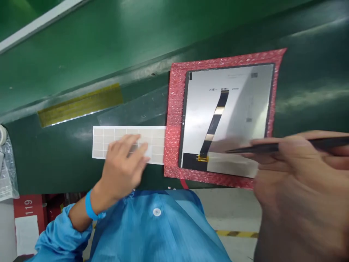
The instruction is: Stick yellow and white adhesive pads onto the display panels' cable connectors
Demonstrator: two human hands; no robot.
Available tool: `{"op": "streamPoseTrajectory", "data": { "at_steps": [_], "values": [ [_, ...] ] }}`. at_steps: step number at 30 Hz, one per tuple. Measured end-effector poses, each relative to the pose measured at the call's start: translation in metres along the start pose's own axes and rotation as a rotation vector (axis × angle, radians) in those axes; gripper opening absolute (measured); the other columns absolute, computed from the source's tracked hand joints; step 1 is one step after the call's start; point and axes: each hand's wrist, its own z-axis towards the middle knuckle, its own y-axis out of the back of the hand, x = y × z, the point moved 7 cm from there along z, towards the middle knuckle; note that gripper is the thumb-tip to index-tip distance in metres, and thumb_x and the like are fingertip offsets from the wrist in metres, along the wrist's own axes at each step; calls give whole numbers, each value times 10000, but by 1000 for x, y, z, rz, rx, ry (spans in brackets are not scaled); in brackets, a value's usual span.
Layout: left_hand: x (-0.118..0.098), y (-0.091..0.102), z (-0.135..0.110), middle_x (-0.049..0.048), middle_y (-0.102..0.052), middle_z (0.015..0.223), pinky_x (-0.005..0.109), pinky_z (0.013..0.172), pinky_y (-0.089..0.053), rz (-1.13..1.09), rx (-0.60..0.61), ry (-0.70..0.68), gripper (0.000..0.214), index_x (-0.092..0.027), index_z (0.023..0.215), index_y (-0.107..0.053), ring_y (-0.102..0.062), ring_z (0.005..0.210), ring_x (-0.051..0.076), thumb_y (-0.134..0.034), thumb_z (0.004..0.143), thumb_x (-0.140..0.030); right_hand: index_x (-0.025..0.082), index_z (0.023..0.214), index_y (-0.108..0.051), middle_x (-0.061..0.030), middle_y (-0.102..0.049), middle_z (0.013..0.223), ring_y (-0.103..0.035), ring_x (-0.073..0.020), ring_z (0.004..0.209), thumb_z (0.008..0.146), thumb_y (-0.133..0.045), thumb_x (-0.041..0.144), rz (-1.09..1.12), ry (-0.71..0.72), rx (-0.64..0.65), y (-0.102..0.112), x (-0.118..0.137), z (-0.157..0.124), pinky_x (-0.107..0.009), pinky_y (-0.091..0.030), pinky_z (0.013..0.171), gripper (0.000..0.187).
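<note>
A silver display panel (240, 105) with a black flex cable (215, 120) lies on a red bubble-wrap mat (176, 120) on the green table. My right hand (297, 182) is close to the camera and blurred, pinched on black tweezers (259, 148) whose tip points left over the panel's lower part. My left hand (124, 163) rests with fingers spread flat on a white gridded sticker sheet (109, 136) left of the mat.
A strip of yellow tape (81, 103) and a clear film (136, 107) sit on the green surface (81, 54) behind the sheet. A plastic bag (7, 163) lies at the left edge. My blue smock (152, 225) fills the bottom.
</note>
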Motion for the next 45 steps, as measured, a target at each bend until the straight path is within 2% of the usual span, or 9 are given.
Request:
{"op": "streamPoseTrajectory", "data": {
  "at_steps": [2, 5, 7, 9, 18, 30, 37, 41, 45],
  "values": [
    [24, -1, 0, 192, -678, 1418, 473, 1091, -493, 9, -14, 72, 331, -135, 1381, -673, -609, 1338, 316, -570, 1096, -268, 227, 754, -705, -31, -738, 670, -747, -277, 550, 646, -975, 269, -7, 62, 139, -32, 8, -15, -424, -668, 502, 294],
    [36, -13, 1, 204, -650, 1444, 496, 1056, -490, 50, 41, 96, 402, -144, 1434, -646, -585, 1338, 358, -616, 1073, -318, 225, 846, -723, -28, -789, 785, -792, -234, 679, 811, -888, 263, -89, 75, 376, -83, 3, -35, -344, -677, 579, 173],
    [35, -18, 0, 209, -639, 1454, 490, 1049, -483, 64, 51, 95, 419, -148, 1448, -636, -574, 1343, 362, -612, 1074, -335, 247, 856, -719, -5, -792, 800, -795, -208, 716, 846, -872, 292, -123, 79, 463, -103, -5, -41, -321, -683, 625, 160],
    [32, -19, -1, 209, -637, 1458, 488, 1051, -480, 59, 55, 90, 431, -149, 1459, -627, -568, 1346, 360, -604, 1077, -347, 271, 858, -711, 12, -787, 791, -790, -209, 711, 853, -876, 328, -144, 72, 493, -110, -11, -41, -339, -691, 640, 174],
    [29, -18, 2, 205, -645, 1452, 495, 1063, -478, 54, 48, 84, 434, -143, 1461, -620, -559, 1349, 366, -613, 1068, -327, 269, 876, -701, 10, -765, 793, -770, -193, 682, 869, -869, 303, -232, 56, 495, -108, -14, -37, -301, -659, 621, 172],
    [27, -17, 4, 199, -636, 1461, 479, 1041, -463, 61, 56, 87, 438, -139, 1455, -611, -554, 1337, 367, -627, 1067, -340, 262, 868, -676, 13, -773, 805, -777, -216, 716, 848, -894, 324, -247, -16, 540, -113, -21, -33, -324, -667, 604, 228],
    [28, -18, 4, 194, -639, 1461, 476, 1023, -466, 67, 60, 90, 447, -141, 1461, -610, -564, 1323, 367, -620, 1072, -360, 266, 873, -687, 20, -747, 743, -762, -196, 645, 864, -917, 345, -114, 79, 511, -113, -19, -43, -286, -640, 554, 244],
    [33, -17, 4, 201, -639, 1450, 503, 1017, -489, 51, 33, 67, 462, -130, 1443, -627, -579, 1301, 382, -681, 1039, -348, 265, 896, -704, 20, -765, 770, -770, -182, 662, 886, -903, 338, -23, 89, 465, -101, -5, -46, -277, -652, 571, 213],
    [32, -10, 7, 225, -659, 1413, 556, 1050, -512, 43, -6, 34, 426, -102, 1409, -652, -596, 1289, 405, -698, 1026, -281, 214, 858, -706, -16, -783, 734, -746, -214, 575, 812, -938, 297, 27, 97, 335, -65, 16, -22, -314, -627, 463, 251]
  ]
}}
